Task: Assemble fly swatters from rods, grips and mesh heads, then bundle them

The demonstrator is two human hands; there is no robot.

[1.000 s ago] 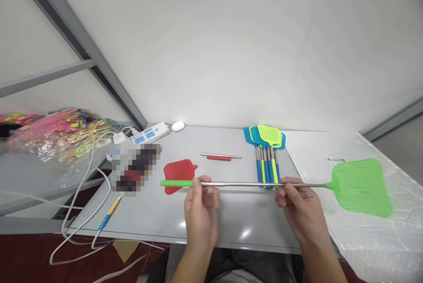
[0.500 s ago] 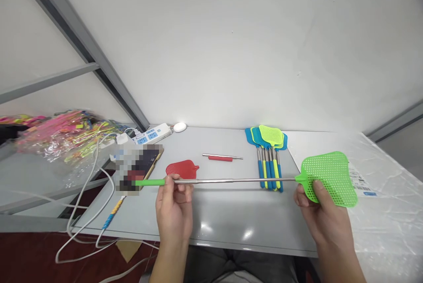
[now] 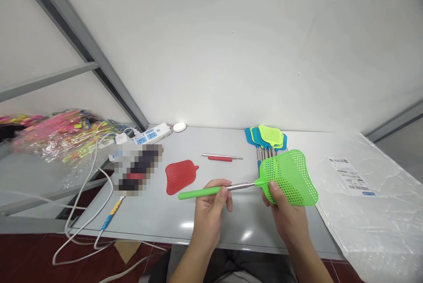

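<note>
Between my hands is a green fly swatter (image 3: 287, 177) with a perforated head and a short stretch of metal rod showing. My left hand (image 3: 211, 208) is closed around its green handle where the handle meets the rod. Pinched at the base of the head is my right hand (image 3: 287, 217), thumb on the front and fingers mostly hidden behind. On the table behind my left hand lies a loose red swatter head (image 3: 181, 176). A metal rod (image 3: 224, 156) and a red handle (image 3: 220, 159) lie together farther back. Several blue and yellow swatters (image 3: 269, 137) form a pile, partly covered by the green head.
A power strip (image 3: 153, 134) and a white rounded object (image 3: 179, 127) sit at the back left. Near them is a pixelated dark object (image 3: 142, 168) with a white cable (image 3: 112, 195). Plastic wrap (image 3: 373, 217) covers the right side. Bagged colourful items (image 3: 72, 133) fill a left shelf.
My hands have come closer together and the swatter's metal rod has slid in, much shorter now. The green head moved left, and its handle moved right and now slants.
</note>
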